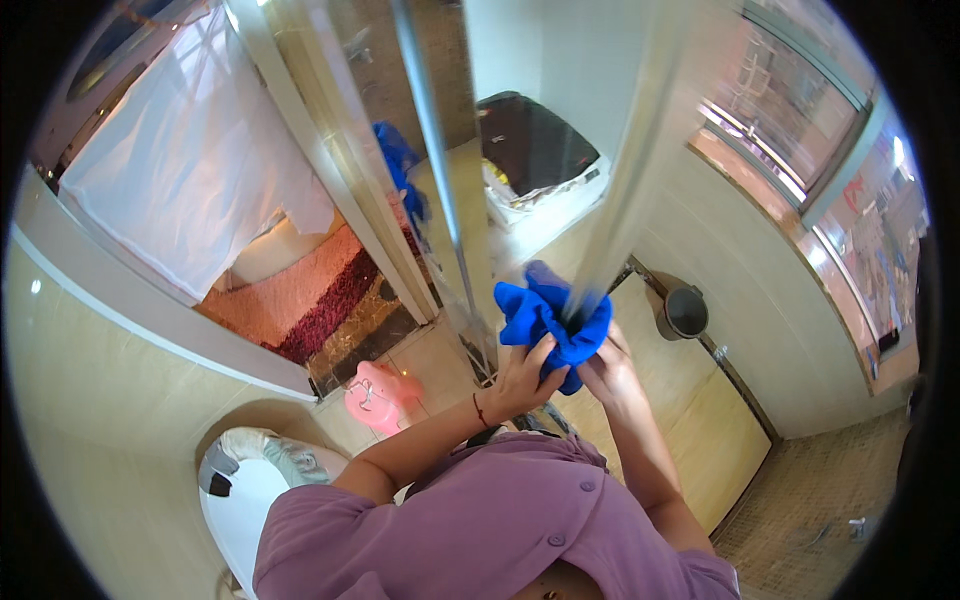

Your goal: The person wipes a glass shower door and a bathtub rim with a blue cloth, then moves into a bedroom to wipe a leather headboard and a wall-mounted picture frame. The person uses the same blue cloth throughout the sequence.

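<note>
A bunched blue cloth (555, 318) is gripped between my two hands in the middle of the view. My left hand (527, 378) has its fingers bent into the near left side of the cloth. On the right side, my right hand (610, 368) grips it, most of its fingers hidden by the fabric. The cloth lies against a pale, shiny upright post (630, 190), whose lower end disappears into the folds. Whether the cloth goes all the way around the post, I cannot tell.
Left of me stand a pink plastic stool (380, 397) and a white tub-like bin (240, 500). Beyond the doorway lies a striped rug (320, 310). A dark bucket (685, 312) is at the right wall, under a window (790, 100). A dark-lidded white container (540, 150) stands ahead.
</note>
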Demonstrator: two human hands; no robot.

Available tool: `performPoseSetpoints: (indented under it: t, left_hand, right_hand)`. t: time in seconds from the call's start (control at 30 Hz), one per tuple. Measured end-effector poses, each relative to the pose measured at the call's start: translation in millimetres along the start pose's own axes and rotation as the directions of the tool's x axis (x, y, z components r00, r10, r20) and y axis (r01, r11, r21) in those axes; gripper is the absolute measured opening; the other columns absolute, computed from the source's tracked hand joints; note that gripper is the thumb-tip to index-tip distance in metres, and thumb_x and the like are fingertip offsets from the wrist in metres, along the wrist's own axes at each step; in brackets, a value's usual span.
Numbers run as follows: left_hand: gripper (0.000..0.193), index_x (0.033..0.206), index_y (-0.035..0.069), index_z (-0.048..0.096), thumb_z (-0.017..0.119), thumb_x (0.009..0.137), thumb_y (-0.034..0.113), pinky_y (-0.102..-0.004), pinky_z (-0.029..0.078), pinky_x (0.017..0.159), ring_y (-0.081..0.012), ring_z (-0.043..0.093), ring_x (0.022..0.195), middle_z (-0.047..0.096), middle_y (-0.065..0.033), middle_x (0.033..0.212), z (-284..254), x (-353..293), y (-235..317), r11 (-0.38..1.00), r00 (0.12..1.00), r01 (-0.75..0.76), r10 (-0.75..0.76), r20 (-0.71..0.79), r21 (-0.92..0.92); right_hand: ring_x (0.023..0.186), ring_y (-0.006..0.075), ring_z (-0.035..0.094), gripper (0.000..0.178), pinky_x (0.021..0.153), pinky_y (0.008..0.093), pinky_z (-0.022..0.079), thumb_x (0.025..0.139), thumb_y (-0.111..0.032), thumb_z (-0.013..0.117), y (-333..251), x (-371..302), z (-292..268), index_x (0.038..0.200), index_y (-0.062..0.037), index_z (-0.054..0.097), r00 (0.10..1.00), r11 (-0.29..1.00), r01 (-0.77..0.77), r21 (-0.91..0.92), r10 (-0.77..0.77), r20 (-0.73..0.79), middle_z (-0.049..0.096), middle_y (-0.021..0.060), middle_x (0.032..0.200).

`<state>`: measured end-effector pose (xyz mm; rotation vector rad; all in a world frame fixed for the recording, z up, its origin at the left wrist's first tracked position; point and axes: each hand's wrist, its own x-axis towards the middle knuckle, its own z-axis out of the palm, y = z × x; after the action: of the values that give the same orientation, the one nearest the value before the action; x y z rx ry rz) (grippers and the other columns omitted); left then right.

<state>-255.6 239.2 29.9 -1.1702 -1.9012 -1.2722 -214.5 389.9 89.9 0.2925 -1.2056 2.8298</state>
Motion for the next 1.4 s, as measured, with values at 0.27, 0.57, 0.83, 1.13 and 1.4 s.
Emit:
performPoseSetpoints:
  t: [0.27, 0.57, 0.83, 1.13, 1.4]
  left_hand:
    - [0.073, 0.142, -0.006, 0.04, 0.074, 0.083, 0.019, -0.0528, 0.037, 0.103, -0.0501, 0.045, 0.122, 0.047, -0.0301, 0.131, -5, -20, 21, 0.973, 0.956, 0.194, -0.158, 0.246, -0.127]
    - [0.059, 0.146, 0.01, 0.045, 0.065, 0.091, 0.013, -0.0411, 0.048, 0.072, -0.032, 0.063, 0.085, 0.064, -0.0139, 0.099, -64, -38, 17, 0.902, 0.882, 0.37, -0.266, 0.389, -0.222]
    - [0.021, 0.114, 0.005, 0.067, 0.065, 0.093, 0.009, -0.0303, 0.054, 0.077, -0.0228, 0.071, 0.086, 0.07, -0.0131, 0.09, -102, -71, -48, 0.666, 0.748, 0.662, -0.568, 0.342, -0.343]
    - [0.023, 0.095, 0.001, 0.06, 0.049, 0.104, 0.02, -0.0352, 0.049, 0.07, -0.0281, 0.063, 0.072, 0.063, -0.0124, 0.073, -189, -88, -133, 0.544, 0.531, 0.828, -0.684, 0.501, -0.136]
    - [0.015, 0.096, 0.003, 0.06, 0.058, 0.096, 0.018, -0.0478, 0.046, 0.082, -0.0395, 0.056, 0.103, 0.06, -0.0176, 0.111, -243, -111, -178, 0.9, 0.88, 0.381, -0.423, 0.217, 0.212]
  right_hand:
    - [0.099, 0.013, 0.061, 0.012, 0.09, 0.0286, 0.048, 0.095, -0.005, 0.065, 15, -34, 23, 0.106, 0.0013, 0.064, 0.865, 0.764, 0.228, -0.603, -0.443, -0.234, 0.066, 0.0062, 0.108]
    - [0.09, 0.0154, 0.059, 0.013, 0.084, 0.0297, 0.049, 0.093, -0.002, 0.059, 60, -51, 17, 0.106, 0.0, 0.06, 0.645, 0.302, -0.023, -0.953, -0.724, -0.245, 0.062, 0.0044, 0.099]
    - [0.07, 0.0074, 0.048, 0.018, 0.062, 0.0254, 0.041, 0.098, -0.018, 0.057, 120, -38, 67, 0.09, -0.0027, 0.063, 0.85, 0.44, -0.168, -0.882, -0.388, -0.356, 0.057, -0.0022, 0.074]
    - [0.069, 0.0069, 0.042, 0.026, 0.063, 0.0241, 0.037, 0.093, -0.016, 0.07, 175, 14, 107, 0.083, -0.0053, 0.049, 0.815, 0.479, -0.261, -0.838, -0.356, -0.457, 0.048, -0.0028, 0.072]
    - [0.087, 0.01, 0.055, 0.021, 0.08, 0.025, 0.046, 0.087, 0.0, 0.072, 227, 14, 98, 0.102, -0.0039, 0.056, 0.794, 0.672, -0.304, -0.675, -0.213, -0.569, 0.059, 0.0012, 0.094]
